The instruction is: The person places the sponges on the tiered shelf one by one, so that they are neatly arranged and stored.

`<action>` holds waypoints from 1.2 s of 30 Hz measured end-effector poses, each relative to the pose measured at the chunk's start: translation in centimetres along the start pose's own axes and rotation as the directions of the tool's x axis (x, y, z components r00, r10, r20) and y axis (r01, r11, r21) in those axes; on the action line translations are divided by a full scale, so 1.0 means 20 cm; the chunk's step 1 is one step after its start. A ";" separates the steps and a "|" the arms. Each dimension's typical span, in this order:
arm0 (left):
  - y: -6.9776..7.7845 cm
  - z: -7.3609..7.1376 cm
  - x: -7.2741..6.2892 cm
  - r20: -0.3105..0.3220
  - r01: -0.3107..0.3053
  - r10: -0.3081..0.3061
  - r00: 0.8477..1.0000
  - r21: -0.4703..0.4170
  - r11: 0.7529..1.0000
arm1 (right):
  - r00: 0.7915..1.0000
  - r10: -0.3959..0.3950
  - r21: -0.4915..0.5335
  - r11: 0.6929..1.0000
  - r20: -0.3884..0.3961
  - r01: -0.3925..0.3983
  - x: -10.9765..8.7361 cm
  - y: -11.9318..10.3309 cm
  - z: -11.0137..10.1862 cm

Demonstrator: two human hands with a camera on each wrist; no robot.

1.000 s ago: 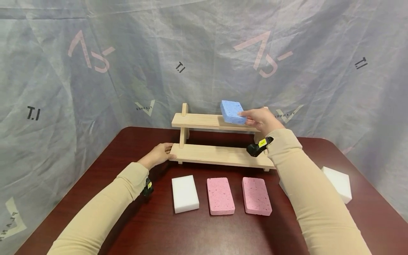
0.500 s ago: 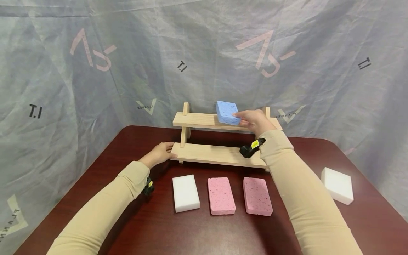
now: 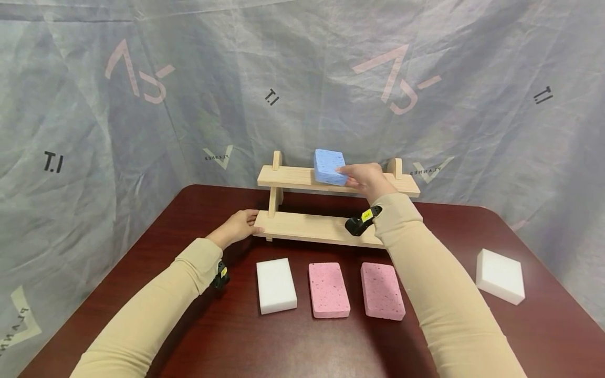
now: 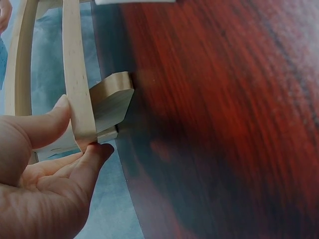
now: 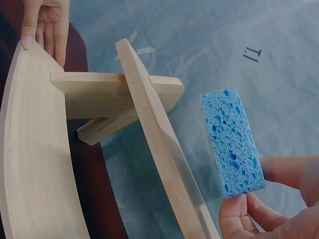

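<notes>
Right hand [image 3: 364, 179] raised over the top shelf [image 3: 288, 177] of a 2-tier wooden rack [image 3: 307, 227], fingers and thumb pinching a blue sponge [image 3: 329, 167] by its right end. Sponge held on edge and tilted, above the middle of the top shelf — in the right wrist view [image 5: 232, 142] clearly apart from the board, with a gap between them. Not possible to tell from the head view whether its low edge brushes the wood.

Left hand [image 3: 235, 229] at the near left end of the bottom shelf, thumb on top and fingers [image 4: 92, 159] beneath the board's edge, gripping it lightly. Same grip seen from the right wrist view at the far corner of the lower board.

On the dark red table [image 3: 189, 210], near side of the rack, 3 sponges in a row, lying flat and apart from one another: a white sponge [image 3: 276, 285] on the left, a pink sponge [image 3: 329, 290] in the middle, another pink one [image 3: 382, 291] on the right. Well off to the right — a second white block [image 3: 500, 276], turned at an angle. Grey printed sheet [image 3: 142, 121] hanging behind the table.
</notes>
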State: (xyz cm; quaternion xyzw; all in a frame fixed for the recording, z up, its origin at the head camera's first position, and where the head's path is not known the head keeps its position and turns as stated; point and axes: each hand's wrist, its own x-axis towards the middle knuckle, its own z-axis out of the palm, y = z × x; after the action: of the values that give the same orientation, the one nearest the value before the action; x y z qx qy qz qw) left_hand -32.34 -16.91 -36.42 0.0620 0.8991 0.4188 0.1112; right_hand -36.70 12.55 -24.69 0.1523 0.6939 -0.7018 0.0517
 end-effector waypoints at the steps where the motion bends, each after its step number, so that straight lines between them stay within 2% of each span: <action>1: 0.00 0.00 0.00 0.000 0.003 -0.003 1.000 0.000 1.000 | 1.000 -0.001 -0.001 1.000 -0.002 0.001 0.00 0.00 0.01; 9: 0.01 0.00 0.00 0.002 0.000 0.000 1.000 -0.003 1.000 | 1.000 0.004 -0.012 1.000 -0.012 -0.004 0.00 -0.01 0.07; 26: -0.01 0.01 -0.01 -0.019 0.012 -0.012 1.000 -0.003 1.000 | 0.999 -0.001 0.060 0.998 -0.040 0.003 0.01 -0.01 0.20; 36: 0.00 0.01 -0.01 -0.013 0.008 -0.008 1.000 0.003 1.000 | 0.997 -0.027 0.021 0.999 -0.073 0.029 0.03 0.03 0.22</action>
State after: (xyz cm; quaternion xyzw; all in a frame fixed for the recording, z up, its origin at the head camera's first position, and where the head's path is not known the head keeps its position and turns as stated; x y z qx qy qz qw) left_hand -32.08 -16.80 -36.52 0.0555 0.9007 0.4174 0.1069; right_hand -37.74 8.30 -25.50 0.1684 0.6896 -0.7042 0.0149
